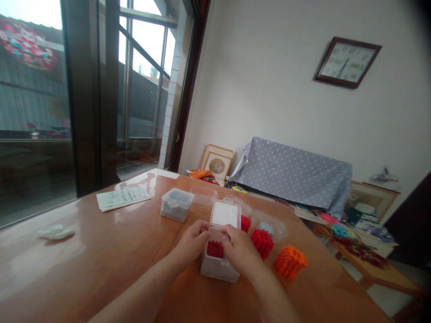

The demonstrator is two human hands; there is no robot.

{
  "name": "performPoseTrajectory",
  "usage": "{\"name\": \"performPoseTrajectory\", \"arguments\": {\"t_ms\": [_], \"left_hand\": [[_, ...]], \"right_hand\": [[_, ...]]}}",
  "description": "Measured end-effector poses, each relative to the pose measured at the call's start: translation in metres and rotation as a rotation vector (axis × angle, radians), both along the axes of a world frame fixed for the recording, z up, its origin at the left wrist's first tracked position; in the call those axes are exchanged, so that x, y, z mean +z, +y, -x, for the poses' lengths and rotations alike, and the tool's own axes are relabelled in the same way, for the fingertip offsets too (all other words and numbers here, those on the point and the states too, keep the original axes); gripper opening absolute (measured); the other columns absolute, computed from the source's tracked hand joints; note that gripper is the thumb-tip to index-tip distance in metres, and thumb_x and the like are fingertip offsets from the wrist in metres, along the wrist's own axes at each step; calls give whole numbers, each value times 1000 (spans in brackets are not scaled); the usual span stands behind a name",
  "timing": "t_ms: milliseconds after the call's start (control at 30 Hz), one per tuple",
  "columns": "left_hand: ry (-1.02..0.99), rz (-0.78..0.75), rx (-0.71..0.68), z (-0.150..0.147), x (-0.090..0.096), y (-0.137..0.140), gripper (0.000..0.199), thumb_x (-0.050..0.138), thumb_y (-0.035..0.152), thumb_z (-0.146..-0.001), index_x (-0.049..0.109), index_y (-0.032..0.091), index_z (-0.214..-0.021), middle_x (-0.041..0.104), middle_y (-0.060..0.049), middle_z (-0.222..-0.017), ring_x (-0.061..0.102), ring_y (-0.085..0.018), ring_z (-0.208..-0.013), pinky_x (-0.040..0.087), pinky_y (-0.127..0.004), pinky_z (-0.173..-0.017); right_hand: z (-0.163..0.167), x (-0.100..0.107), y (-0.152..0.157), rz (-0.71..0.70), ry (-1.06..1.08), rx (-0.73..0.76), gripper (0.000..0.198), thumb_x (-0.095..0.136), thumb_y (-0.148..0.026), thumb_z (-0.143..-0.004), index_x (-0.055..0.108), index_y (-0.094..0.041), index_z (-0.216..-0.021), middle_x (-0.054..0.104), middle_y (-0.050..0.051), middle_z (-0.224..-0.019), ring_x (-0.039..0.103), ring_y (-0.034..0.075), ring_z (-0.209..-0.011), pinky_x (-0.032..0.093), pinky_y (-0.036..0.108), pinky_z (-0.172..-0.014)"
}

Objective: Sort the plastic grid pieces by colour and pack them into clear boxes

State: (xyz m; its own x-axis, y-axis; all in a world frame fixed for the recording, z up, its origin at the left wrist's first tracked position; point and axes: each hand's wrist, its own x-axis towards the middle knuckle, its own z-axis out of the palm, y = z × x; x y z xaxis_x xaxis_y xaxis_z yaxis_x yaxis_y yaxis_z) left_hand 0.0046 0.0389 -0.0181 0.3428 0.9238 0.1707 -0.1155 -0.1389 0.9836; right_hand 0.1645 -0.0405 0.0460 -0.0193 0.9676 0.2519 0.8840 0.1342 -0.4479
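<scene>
A translucent plastic box (219, 269) stands on the table in front of me, with a dark red interlocking block piece (215, 248) inside it. Its pale lid (225, 214) appears tipped up at the far side. My left hand (194, 238) is at the box's far left corner, thumb and fingers pinched together. Across from it, my right hand (238, 246) curls over the far right rim, its fingers bent inward. Whatever lies between the fingertips is too small to make out. Close by on the right are a red block cluster (262, 243) and an orange block cluster (291, 262).
A second lidded clear box (176, 205) holds grey pieces at the back left. Clear plastic trays (276, 224) sit behind the red cluster. A written paper (123, 198) and a crumpled pale wrapper (55, 232) lie on the left of the wooden table (111, 264).
</scene>
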Motion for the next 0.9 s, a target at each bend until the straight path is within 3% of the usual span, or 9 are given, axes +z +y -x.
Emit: {"name": "performPoseTrajectory", "arguments": {"t_ms": [300, 533, 767, 900], "left_hand": [[0, 4, 5, -1, 5, -2, 20, 64, 24, -72, 67, 17, -91, 72, -3, -82, 66, -19, -75, 49, -28, -71], [0, 15, 6, 1, 7, -4, 20, 66, 25, -73, 68, 17, -91, 73, -5, -83, 67, -21, -78, 49, -29, -71], [-9, 18, -24, 0, 4, -1, 22, 68, 30, -76, 66, 16, -92, 73, -5, -83, 67, -20, -77, 49, -29, -71], [-17, -7, -71, -2, 1, 0, 21, 63, 27, -79, 62, 16, -98, 73, -5, -89, 68, -19, -80, 50, -29, -74]], "right_hand": [[13, 12, -7, 74, 4, 244, 31, 45, -18, -94, 68, -22, -114, 73, 7, -117, 65, 21, -111, 45, 30, -96], [19, 7, -2, 60, 67, 243, 30, 48, -18, -93, 65, -24, -117, 73, 6, -115, 64, 22, -110, 45, 32, -95], [16, 7, -3, 41, 109, 264, 26, 43, -24, -98, 68, -21, -106, 74, 7, -109, 66, 21, -102, 47, 31, -91], [7, 12, -8, -48, 282, 165, 35, 42, -35, -101, 67, -21, -121, 75, 8, -112, 68, 22, -104, 49, 33, -90]]}}
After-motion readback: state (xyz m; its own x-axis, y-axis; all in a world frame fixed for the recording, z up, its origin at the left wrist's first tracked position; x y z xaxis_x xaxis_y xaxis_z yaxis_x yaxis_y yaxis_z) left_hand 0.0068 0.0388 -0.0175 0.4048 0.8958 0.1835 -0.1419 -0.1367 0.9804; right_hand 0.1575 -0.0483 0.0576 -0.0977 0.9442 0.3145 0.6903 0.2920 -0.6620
